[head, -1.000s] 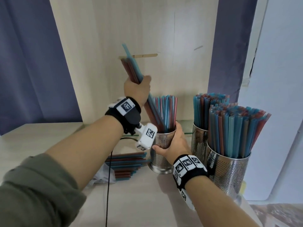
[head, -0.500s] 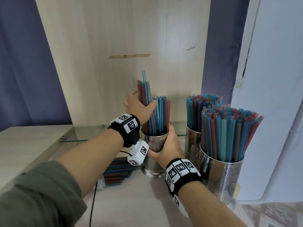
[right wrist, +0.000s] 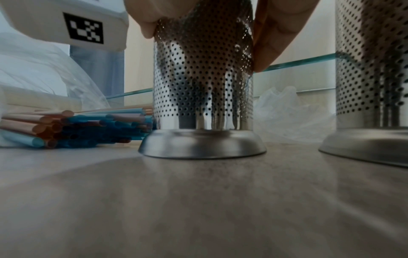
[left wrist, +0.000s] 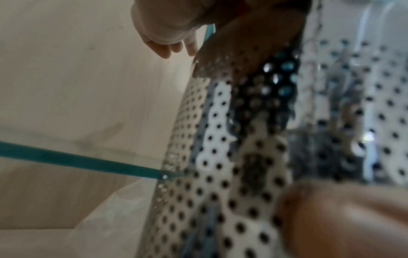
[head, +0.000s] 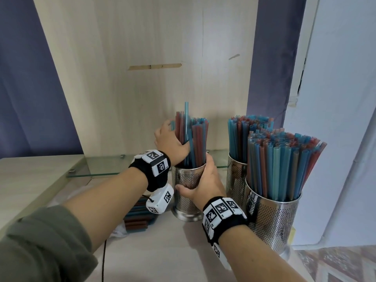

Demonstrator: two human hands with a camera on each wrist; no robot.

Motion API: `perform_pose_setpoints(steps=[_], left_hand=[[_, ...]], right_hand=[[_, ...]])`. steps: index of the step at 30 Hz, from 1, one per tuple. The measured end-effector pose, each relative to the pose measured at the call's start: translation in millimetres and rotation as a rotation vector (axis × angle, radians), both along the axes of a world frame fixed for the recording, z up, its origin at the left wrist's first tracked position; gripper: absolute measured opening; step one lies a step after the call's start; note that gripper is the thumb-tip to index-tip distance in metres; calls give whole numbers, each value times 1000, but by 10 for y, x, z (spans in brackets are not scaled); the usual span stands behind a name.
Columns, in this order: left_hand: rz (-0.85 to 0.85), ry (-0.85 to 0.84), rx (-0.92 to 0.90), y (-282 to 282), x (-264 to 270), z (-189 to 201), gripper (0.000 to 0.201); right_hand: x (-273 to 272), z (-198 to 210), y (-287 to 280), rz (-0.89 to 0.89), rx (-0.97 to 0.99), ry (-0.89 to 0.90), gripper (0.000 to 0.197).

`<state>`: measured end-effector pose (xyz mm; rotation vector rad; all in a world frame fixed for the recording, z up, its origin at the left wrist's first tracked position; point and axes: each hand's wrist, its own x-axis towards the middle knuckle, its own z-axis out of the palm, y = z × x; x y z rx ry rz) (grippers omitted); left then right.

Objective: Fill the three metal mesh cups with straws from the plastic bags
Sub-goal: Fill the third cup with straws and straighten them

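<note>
My left hand (head: 169, 142) fingers curl round a straw bundle (head: 186, 137) standing in the left mesh cup (head: 188, 181), which my right hand (head: 203, 183) grips on the worktop (head: 162, 251). Two full cups (head: 272, 216) stand right; bagged straws (head: 138, 219) lie left.

no readable text, only coded square markers on wristbands (head: 221, 212), white wrist module (right wrist: 84, 28)

A blurred perforated metal cup (left wrist: 220, 157) fills the frame's right side. Fingertips (left wrist: 167, 47) show just beside its upper rim. A teal glass edge (left wrist: 77, 159) meets its left wall.
</note>
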<state>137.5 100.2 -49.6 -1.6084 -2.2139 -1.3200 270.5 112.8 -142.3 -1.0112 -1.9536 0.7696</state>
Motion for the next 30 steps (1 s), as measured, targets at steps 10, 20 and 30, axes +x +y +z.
perform_pose_setpoints(steps=[10, 20, 30], left_hand=[[-254, -145, 266, -89, -55, -148, 73], [-201, -327, 99, -105, 59, -40, 138], [-76, -182, 83, -203, 133, 28, 123]], right_hand=[[11, 16, -17, 0, 4, -4, 122], [11, 30, -38, 11, 3, 11, 121], [22, 24, -22, 22, 23, 29, 118]])
